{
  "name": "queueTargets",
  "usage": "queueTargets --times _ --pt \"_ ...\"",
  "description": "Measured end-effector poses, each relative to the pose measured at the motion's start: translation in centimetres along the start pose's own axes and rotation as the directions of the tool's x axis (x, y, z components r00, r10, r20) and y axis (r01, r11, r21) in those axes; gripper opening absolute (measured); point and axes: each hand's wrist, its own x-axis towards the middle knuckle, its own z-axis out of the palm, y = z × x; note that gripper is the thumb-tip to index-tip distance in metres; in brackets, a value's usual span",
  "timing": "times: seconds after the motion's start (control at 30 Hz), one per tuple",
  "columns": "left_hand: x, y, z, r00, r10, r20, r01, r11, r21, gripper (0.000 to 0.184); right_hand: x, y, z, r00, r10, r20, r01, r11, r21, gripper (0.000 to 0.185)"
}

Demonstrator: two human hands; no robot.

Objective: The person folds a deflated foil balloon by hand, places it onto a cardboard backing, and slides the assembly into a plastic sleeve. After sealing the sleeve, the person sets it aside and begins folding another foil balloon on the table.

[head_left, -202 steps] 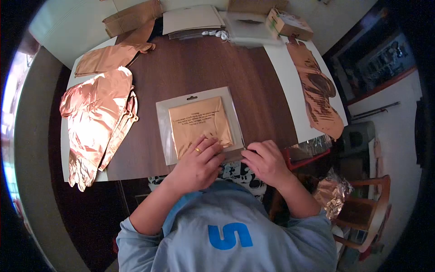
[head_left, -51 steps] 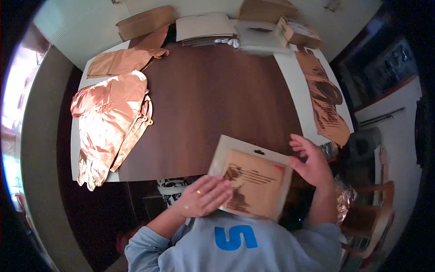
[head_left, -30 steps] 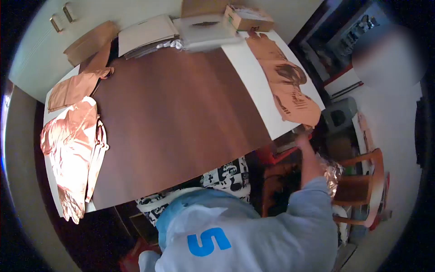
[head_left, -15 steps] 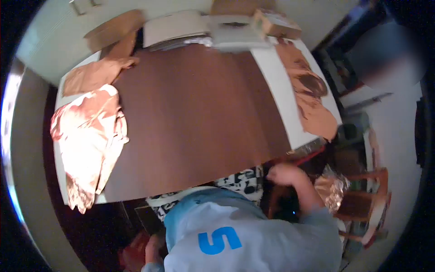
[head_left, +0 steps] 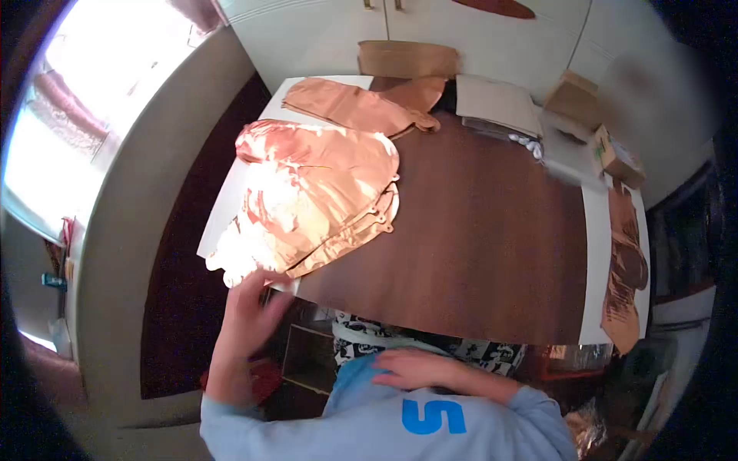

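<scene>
A pile of flat, shiny rose-gold foil balloons (head_left: 338,180) lies on the left of the brown tabletop (head_left: 492,238), its left part washed out by sunlight. My left hand (head_left: 254,315) reaches the pile's near corner, thumb spread from the fingers; blur hides whether the fingertips touch the foil. Small tabs stick out along the pile's right edge. Close to my body, my right hand (head_left: 411,367) lies flat over the front of my shirt, fingers stretched and holding nothing.
Behind the pile lies another flat copper-coloured piece (head_left: 346,106). Pale flat packs (head_left: 500,104) and a small cardboard box (head_left: 617,157) stand along the back. A long copper piece (head_left: 624,269) lies on the right edge. A bright window (head_left: 115,84) is at left.
My view has swung left. My left hand has risen from below the table to the foil pile's near corner. My right hand has come from the right side to my front.
</scene>
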Motion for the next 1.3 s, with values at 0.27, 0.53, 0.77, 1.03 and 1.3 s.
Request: queueTargets --times 0.27,0.53,0.77,1.03,1.3 --pt "12.1 -10.2 0.4 0.999 0.026 -0.044 -0.013 0.959 0.284 0.023 -7.0 -9.5 -12.8 0.911 -0.127 -0.391 0.162 0.985 0.056 0.025" --pt "13.2 -9.7 0.6 0.967 0.250 0.048 -0.253 0.919 0.303 0.022 0.5 -7.4 -21.1 0.713 -0.062 -0.698 0.009 0.997 -0.079 0.022" --pt "16.1 -9.8 -0.9 0.962 0.138 0.236 -0.196 0.949 0.246 0.019 13.6 -4.1 -23.6 0.607 -0.285 -0.742 -0.020 0.928 -0.373 0.025" --pt "16.4 0.8 -1.7 0.759 0.638 -0.128 -0.268 0.487 0.831 0.010 16.4 -5.3 -26.2 0.567 -0.109 -0.817 -0.308 0.891 -0.333 0.018" --pt "17.8 -4.3 4.8 0.689 0.720 0.087 -0.676 0.594 0.437 0.028 13.4 -2.2 -34.5 0.490 0.172 -0.855 0.009 0.979 0.202 0.030"
